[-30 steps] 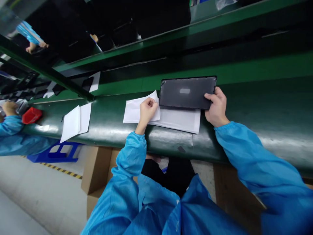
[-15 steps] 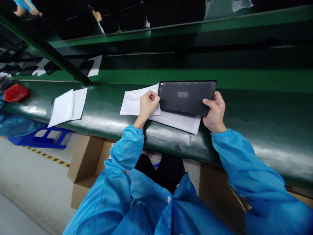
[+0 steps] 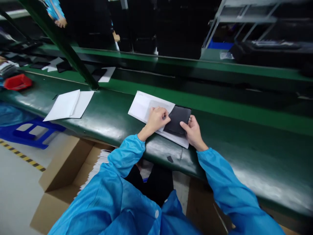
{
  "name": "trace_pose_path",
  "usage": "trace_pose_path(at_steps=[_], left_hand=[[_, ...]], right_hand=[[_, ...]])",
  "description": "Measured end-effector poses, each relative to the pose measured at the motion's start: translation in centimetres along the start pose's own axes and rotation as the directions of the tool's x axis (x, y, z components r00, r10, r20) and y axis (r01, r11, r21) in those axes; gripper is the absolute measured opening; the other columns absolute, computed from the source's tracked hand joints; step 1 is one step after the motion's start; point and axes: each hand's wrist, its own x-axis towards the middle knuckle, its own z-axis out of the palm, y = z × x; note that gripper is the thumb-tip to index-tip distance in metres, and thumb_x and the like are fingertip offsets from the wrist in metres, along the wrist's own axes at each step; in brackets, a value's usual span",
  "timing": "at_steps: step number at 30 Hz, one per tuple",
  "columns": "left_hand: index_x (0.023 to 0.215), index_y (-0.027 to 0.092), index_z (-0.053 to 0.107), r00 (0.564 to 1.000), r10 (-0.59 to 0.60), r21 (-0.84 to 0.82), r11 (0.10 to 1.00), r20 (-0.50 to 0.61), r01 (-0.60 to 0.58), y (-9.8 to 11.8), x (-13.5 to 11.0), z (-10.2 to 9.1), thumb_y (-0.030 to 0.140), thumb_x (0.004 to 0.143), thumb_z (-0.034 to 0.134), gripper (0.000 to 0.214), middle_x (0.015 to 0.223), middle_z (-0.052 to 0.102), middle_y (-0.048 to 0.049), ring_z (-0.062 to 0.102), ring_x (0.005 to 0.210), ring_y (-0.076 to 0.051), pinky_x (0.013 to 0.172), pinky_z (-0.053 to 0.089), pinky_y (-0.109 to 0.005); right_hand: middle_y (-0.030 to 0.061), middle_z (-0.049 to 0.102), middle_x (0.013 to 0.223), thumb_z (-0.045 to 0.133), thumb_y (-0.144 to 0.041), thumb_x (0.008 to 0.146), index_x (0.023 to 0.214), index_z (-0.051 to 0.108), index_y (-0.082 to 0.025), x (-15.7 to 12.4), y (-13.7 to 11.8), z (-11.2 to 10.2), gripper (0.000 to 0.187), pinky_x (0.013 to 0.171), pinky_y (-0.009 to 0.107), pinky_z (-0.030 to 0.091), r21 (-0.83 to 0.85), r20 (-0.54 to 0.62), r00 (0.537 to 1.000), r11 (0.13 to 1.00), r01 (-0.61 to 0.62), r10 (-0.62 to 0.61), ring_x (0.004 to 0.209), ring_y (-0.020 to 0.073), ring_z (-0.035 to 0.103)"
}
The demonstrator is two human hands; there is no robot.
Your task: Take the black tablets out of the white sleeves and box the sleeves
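A black tablet [image 3: 179, 118] lies partly inside a thin white sleeve [image 3: 140, 103], its left part showing faintly through the material. My right hand [image 3: 195, 133] grips the tablet's outer right end, thumb on top and fingers beneath. With fingers closed in a pinch, my left hand [image 3: 156, 119] holds the sleeve at its open edge, over the tablet. More white sleeve material [image 3: 177, 139] sticks out below the tablet, on the green bench [image 3: 234, 137].
White sleeves [image 3: 63, 104] lie on the bench to the left, near a green post [image 3: 70, 54]. A red bin [image 3: 18, 82] stands farther left. Below are an open cardboard box [image 3: 66, 163] with white sleeves and a blue stool [image 3: 31, 130]. A co-worker's hand [image 3: 61, 23] shows at the back.
The tablet has slid left into the sleeve, so only its right part is bare. My right hand has come closer to my left. The camera view has shifted.
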Motion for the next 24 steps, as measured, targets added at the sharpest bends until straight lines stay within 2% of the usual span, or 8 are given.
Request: trace_pose_path(at_steps=[4,6,9,12,16,19,21,24], left_hand=[[0.075,0.021,0.056,1.000,0.015,-0.041,0.999,0.027,-0.014,2.5,0.1,0.0,0.014,0.085,0.064,0.015,0.072,0.062,0.0000,0.063,0.084,-0.020,0.088,0.038,-0.038],[0.075,0.021,0.057,1.000,-0.004,-0.081,0.997,0.018,0.005,3.4,0.3,-0.3,0.015,0.086,0.064,0.015,0.074,0.063,-0.0001,0.063,0.085,-0.020,0.089,0.039,-0.038],[0.077,0.021,0.058,0.999,-0.019,-0.151,0.988,0.029,0.023,4.6,0.6,-0.7,0.016,0.088,0.063,0.013,0.075,0.064,-0.0005,0.063,0.084,-0.020,0.090,0.040,-0.038],[0.078,0.022,0.059,0.996,0.056,-0.184,0.982,0.069,-0.043,5.8,0.6,-0.4,0.018,0.089,0.064,0.012,0.077,0.066,-0.0020,0.063,0.087,-0.022,0.090,0.041,-0.040],[0.080,0.022,0.060,0.983,0.145,-0.180,0.976,0.113,-0.123,6.7,0.0,0.5,0.021,0.092,0.062,0.013,0.082,0.069,-0.0047,0.064,0.094,-0.024,0.095,0.042,-0.042],[0.087,0.022,0.066,0.972,0.189,-0.233,0.960,0.142,-0.153,5.4,-0.6,0.7,0.027,0.098,0.057,0.015,0.092,0.072,-0.0064,0.063,0.101,-0.025,0.099,0.043,-0.042],[0.096,0.022,0.070,0.979,0.171,-0.227,0.963,0.106,-0.144,3.1,-1.0,0.4,0.032,0.100,0.057,0.017,0.103,0.073,-0.0081,0.061,0.109,-0.026,0.104,0.043,-0.043],[0.109,0.022,0.073,0.999,-0.052,-0.117,0.992,-0.015,0.050,-1.9,-1.1,-0.7,0.036,0.096,0.062,0.022,0.124,0.069,-0.0121,0.056,0.123,-0.031,0.107,0.042,-0.047]], right_hand=[[0.0049,0.078,0.110,0.086,-0.076,0.075,0.120,0.061,-0.033,-0.5,-0.7,0.2,0.067,0.092,0.043,0.066,0.045,0.184,0.974,0.988,-0.146,0.136,0.109,0.0290,0.076],[0.0041,0.077,0.106,0.079,-0.081,0.080,0.117,0.064,-0.033,-0.4,-0.5,-0.2,0.063,0.091,0.042,0.065,0.043,0.213,0.962,0.982,-0.183,0.170,0.108,0.0281,0.075],[0.0026,0.074,0.100,0.079,-0.081,0.079,0.110,0.069,-0.032,0.2,0.3,-1.0,0.058,0.089,0.040,0.065,-0.004,0.184,0.974,0.991,-0.136,0.134,0.102,0.0254,0.074],[0.0020,0.071,0.098,0.092,-0.074,0.065,0.101,0.072,-0.029,0.7,0.9,-1.3,0.061,0.088,0.039,0.064,-0.100,0.136,0.990,0.995,-0.028,0.042,0.100,0.0249,0.071],[0.0030,0.073,0.089,0.095,-0.062,0.060,0.096,0.071,-0.026,0.5,-0.3,-1.1,0.057,0.078,0.039,0.063,-0.032,0.090,0.991,0.995,-0.091,0.094,0.093,0.0280,0.073],[0.0010,0.073,0.082,0.094,-0.046,0.059,0.091,0.068,-0.026,0.4,-1.6,-0.8,0.046,0.069,0.037,0.062,0.045,0.006,0.991,0.990,-0.131,0.131,0.078,0.0242,0.073],[-0.0023,0.068,0.074,0.093,-0.036,0.056,0.081,0.060,-0.025,0.5,-2.0,-0.9,0.043,0.065,0.034,0.061,0.059,-0.077,0.988,0.990,-0.131,0.135,0.067,0.0192,0.068],[-0.0051,0.065,0.071,0.088,-0.032,0.056,0.078,0.050,-0.026,0.9,-1.9,-1.3,0.044,0.062,0.032,0.060,0.099,-0.146,0.977,0.985,-0.144,0.157,0.063,0.0162,0.065]])
